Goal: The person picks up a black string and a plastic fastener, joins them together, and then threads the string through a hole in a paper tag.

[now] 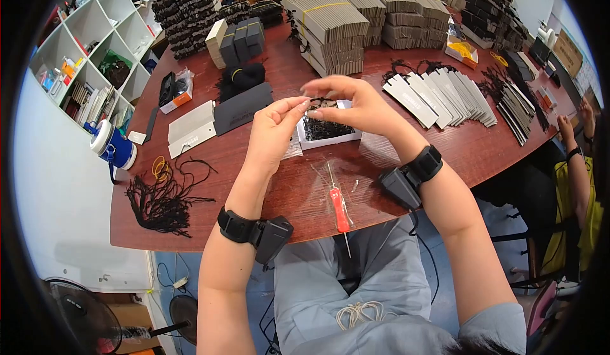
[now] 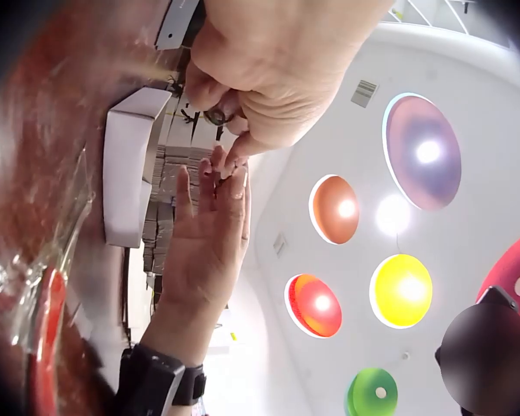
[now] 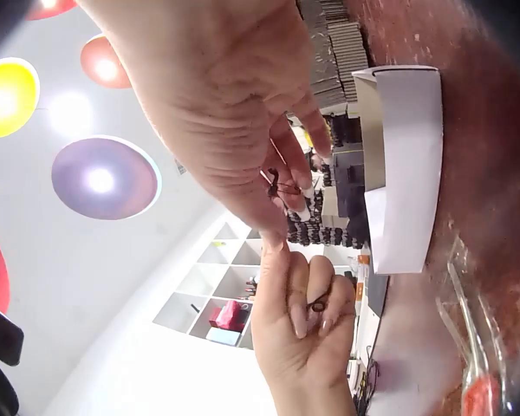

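Above the white box (image 1: 330,142), a small dark loop (image 3: 318,306) is being clasped in the left hand's (image 1: 276,128) grip. Its fingertips are being met by the right hand (image 1: 364,105), whose grip cannot be told. Dark pieces (image 1: 325,128) are being contained in the box. By the worktop (image 1: 295,193), a red-handled tool (image 1: 338,207) is being borne on the box's near side, fanned pale tags (image 1: 445,101) to its right.
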